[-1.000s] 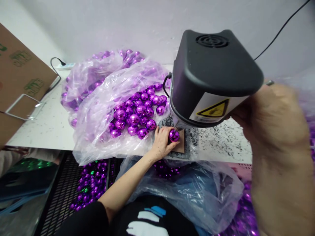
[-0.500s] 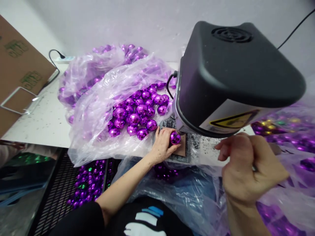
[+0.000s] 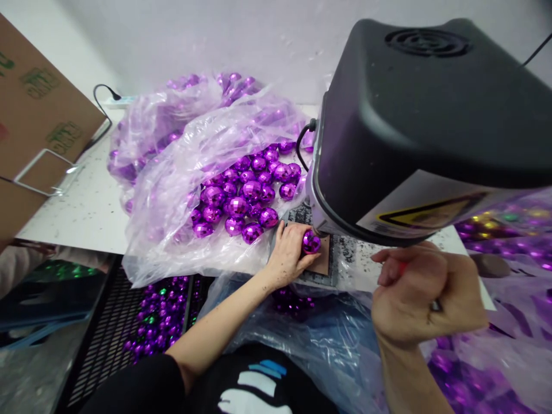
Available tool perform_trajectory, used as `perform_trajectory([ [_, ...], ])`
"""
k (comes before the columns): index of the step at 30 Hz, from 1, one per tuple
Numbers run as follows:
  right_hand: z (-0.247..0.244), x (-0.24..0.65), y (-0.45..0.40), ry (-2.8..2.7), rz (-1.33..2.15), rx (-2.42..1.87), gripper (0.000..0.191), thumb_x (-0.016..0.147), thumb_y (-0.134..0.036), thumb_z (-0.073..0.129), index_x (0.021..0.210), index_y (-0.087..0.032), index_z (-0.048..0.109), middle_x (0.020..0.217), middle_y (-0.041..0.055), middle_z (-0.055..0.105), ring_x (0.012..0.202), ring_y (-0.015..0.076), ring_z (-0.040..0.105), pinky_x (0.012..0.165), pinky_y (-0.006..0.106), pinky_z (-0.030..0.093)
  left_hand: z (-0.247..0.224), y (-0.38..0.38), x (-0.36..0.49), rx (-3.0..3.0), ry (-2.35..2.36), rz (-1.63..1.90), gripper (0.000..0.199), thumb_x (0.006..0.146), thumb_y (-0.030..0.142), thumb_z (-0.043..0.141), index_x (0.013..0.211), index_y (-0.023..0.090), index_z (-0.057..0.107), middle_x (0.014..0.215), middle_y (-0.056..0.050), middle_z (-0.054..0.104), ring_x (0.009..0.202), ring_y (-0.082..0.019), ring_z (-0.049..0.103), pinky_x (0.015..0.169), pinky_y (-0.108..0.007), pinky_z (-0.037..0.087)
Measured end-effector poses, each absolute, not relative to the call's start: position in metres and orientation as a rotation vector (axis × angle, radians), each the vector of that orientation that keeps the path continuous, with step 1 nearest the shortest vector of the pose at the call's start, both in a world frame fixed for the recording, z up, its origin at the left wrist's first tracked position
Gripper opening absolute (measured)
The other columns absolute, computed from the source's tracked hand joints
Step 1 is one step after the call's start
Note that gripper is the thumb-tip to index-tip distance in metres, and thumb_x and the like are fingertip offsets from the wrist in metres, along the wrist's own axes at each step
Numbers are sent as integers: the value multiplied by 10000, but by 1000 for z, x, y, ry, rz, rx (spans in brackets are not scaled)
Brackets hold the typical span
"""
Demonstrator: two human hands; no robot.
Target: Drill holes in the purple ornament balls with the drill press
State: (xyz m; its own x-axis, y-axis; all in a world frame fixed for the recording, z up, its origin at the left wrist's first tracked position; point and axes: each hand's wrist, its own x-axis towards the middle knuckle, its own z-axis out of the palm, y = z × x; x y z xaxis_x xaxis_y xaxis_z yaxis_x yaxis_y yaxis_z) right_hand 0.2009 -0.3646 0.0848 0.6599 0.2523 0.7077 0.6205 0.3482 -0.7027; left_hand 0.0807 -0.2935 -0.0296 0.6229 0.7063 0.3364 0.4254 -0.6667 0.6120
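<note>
At the base of a black drill press, my left hand pinches a shiny purple faceted bead between thumb and fingers. The bead sits over a brown block, right under the machine's lower end; the tool tip is largely hidden. My right hand is closed in a fist below the machine's right side, around what looks like its handle. Fingers cover most of that handle, with a bit of red showing. Left of my left hand lies a pile of purple beads, spilling from a clear plastic bag.
A cardboard box with a wire handle stands at the far left of the white table. Below is a black mesh crate with purple and green beads. More bagged beads lie at right. Dark shavings speckle the tabletop.
My right fist has shifted slightly left in view, and a bit of red now shows at its fingers. My left hand still pinches the bead; the view has shifted slightly.
</note>
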Motion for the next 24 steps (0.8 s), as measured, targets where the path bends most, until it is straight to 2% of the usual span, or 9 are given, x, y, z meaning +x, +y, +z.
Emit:
perform_trajectory([
  [8, 76, 204, -363, -860, -295, -1225, 227, 838, -251, 532, 624, -179, 552, 471, -36, 408, 401, 75, 379, 472, 313, 463, -30, -294, 81, 2361, 908, 741, 472, 903, 371, 628, 1297, 186, 445, 1295, -135, 566, 1277, -290, 503, 1161, -535, 317],
  [13, 73, 206, -360, -870, -302, -1173, 253, 831, -257, 534, 594, -170, 532, 451, -43, 364, 386, 69, 369, 470, 304, 470, -28, -294, 80, 2345, 900, 719, 409, 928, 387, 590, 1267, 181, 491, 1210, -118, 612, 1218, -280, 542, 1151, -529, 331],
  [19, 54, 209, -359, -891, -335, -1148, 212, 854, -230, 521, 653, -176, 561, 463, -35, 387, 422, 81, 409, 508, 313, 506, -26, -293, 80, 2337, 884, 713, 381, 940, 397, 571, 1247, 178, 514, 1170, -110, 625, 1199, -281, 553, 1149, -536, 331],
  [24, 37, 212, -362, -933, -331, -1179, 209, 852, -294, 540, 678, -191, 593, 473, -20, 435, 457, 110, 465, 521, 325, 491, -30, -294, 79, 2342, 888, 701, 434, 933, 402, 580, 1294, 185, 475, 1200, -114, 613, 1212, -283, 546, 1148, -536, 332],
])
